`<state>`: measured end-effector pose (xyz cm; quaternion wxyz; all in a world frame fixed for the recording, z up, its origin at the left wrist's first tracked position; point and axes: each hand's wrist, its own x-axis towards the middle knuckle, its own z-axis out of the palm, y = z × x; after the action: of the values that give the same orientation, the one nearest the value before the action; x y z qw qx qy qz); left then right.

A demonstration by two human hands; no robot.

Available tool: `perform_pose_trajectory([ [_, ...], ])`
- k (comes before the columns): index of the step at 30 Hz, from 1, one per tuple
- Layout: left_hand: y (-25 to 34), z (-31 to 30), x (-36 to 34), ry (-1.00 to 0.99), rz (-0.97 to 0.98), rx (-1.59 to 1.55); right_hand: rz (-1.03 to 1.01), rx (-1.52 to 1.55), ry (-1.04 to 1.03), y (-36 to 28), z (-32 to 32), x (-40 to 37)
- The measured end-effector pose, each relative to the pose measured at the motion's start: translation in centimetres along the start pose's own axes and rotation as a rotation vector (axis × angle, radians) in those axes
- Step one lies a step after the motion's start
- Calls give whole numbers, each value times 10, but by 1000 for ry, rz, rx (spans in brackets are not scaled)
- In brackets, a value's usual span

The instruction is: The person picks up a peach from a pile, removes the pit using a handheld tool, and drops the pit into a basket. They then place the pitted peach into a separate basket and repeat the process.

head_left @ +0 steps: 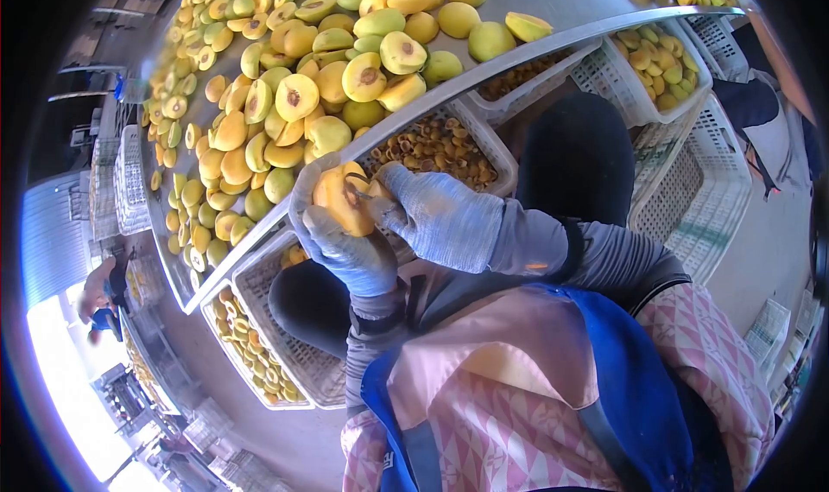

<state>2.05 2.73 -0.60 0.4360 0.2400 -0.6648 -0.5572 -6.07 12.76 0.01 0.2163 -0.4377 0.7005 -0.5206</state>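
My left hand, in a pale blue-grey glove, is wrapped round a yellow peach half, its cut face turned toward my right hand. Gloved too, my right hand is closed on a small curved metal tool, whose tip lies at the middle of the fruit. Both hands are just off the metal table's edge, above a crate of brown pits. Beside them on the table lies a large pile of halved yellow-green peaches.
A crate of peach halves stands below the table at the left, another at the upper right. An emptier white crate is at the right. One person is far left; another person's arm shows at the upper right.
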Motion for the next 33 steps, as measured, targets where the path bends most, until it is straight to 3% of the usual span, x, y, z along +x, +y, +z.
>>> perform_pose_trajectory([
  [1,-3,2,0,0,107,111,-24,10,-3,4,3,0],
  [5,-12,1,1,32,72,-48,-127,-38,-6,9,4,-1],
  [8,-15,-2,4,-27,81,107,56,82,-119,3,-6,1],
  [10,-3,7,2,27,-56,32,66,89,-122,0,-10,2],
  [14,-15,-5,5,-55,59,227,3,126,-97,5,-2,4],
  [17,-10,1,3,36,4,-47,-96,35,-13,11,6,1],
  [19,-3,-2,4,-55,63,328,-45,33,-40,7,2,0],
  [20,-6,-3,4,-54,62,329,5,30,-68,5,0,0],
  [22,-11,-5,4,-15,-194,-158,-13,1,-62,6,2,-1],
  [26,-5,-10,9,-121,-261,-85,-169,-156,-113,12,-2,-7],
  [28,-5,-10,11,-51,-367,-228,-169,-146,-118,13,-3,-7],
  [30,-4,-13,13,-106,-347,-198,-169,-135,-124,19,2,-5],
  [32,-4,-17,15,-160,-326,-166,-66,216,-113,30,14,0],
  [33,-4,-19,16,-197,-307,-141,-65,217,-113,23,9,1],
])
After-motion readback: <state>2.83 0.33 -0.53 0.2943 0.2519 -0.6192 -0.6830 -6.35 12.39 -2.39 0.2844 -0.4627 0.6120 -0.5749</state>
